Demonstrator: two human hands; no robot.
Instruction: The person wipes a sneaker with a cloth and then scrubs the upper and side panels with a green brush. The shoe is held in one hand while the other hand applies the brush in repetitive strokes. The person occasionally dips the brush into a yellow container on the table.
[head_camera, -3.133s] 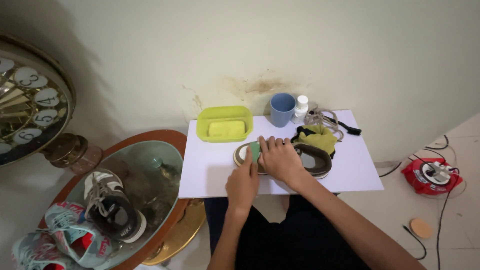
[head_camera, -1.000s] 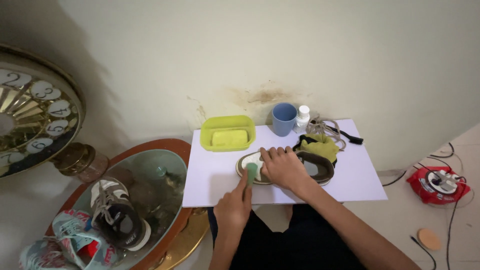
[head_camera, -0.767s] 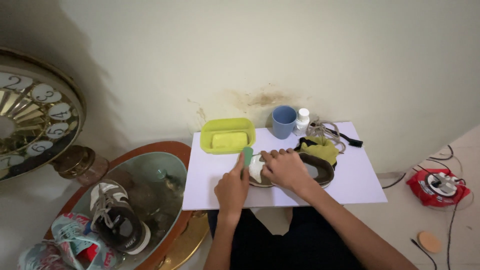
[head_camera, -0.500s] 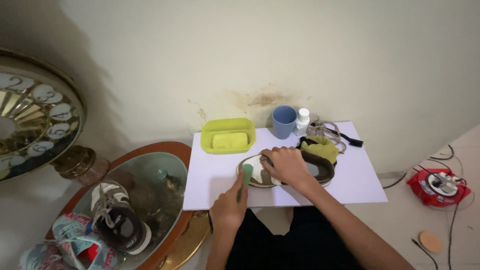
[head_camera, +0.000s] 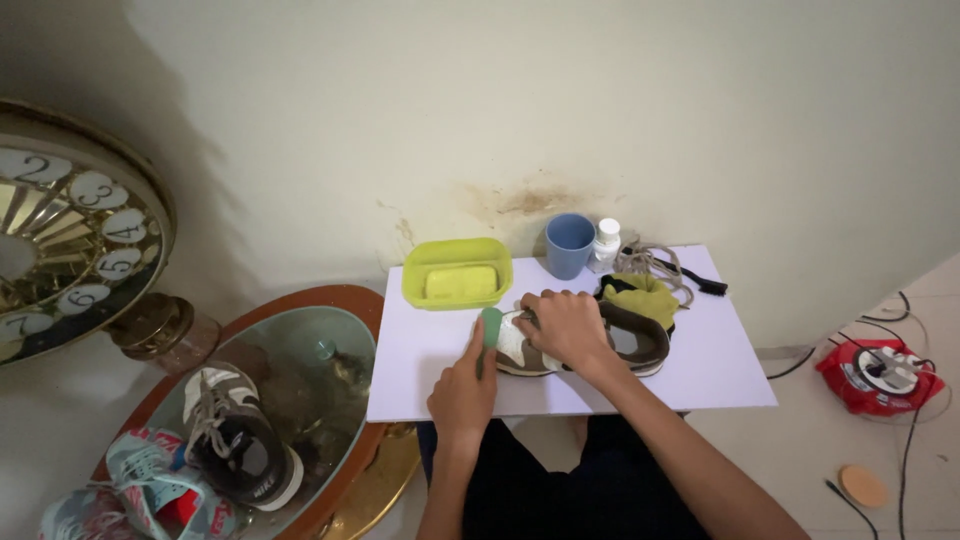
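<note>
Green brush back down at shoe toe versus half a second ago, left hand clenched on handle; right hand fingers curled, pinning brown sneaker, centre frame: scrubbing stroke repeating.

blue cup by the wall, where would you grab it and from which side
Grip the blue cup around its round wall, near the middle. It stands upright with its mouth up, and no handle shows. Come from the front left, probably: a white bottle stands close on its right and the wall is behind, so fingers have most room there.
</note>
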